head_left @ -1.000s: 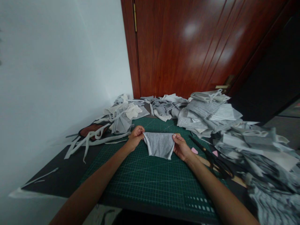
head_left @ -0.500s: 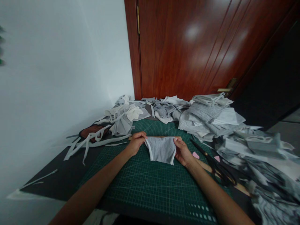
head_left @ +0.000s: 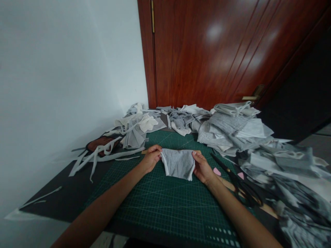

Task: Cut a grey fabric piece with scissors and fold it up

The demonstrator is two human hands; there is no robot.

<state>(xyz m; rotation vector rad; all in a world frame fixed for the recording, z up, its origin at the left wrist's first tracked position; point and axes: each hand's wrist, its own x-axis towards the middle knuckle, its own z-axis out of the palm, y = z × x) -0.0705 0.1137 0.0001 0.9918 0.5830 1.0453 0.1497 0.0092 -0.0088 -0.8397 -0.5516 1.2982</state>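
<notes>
A small grey fabric piece with white edges down its sides hangs stretched between my two hands, wider at the top than at the bottom. My left hand pinches its upper left corner. At the upper right corner, my right hand grips it with the thumb on the front. Beneath lies a green cutting mat with a grid. Part of a wooden ruler shows behind the fabric. Black scissors rest to the right of my right hand, near two pink chalk-like pieces.
Grey and white fabric stacks stand at the back right, with more cloth along the right side. White strips and scraps lie at the left, by a brown and black item. A wall and a wooden door border the table.
The hands keep their hold on the grey fabric piece, which is nearly unmoved. The view has shifted very slightly.
</notes>
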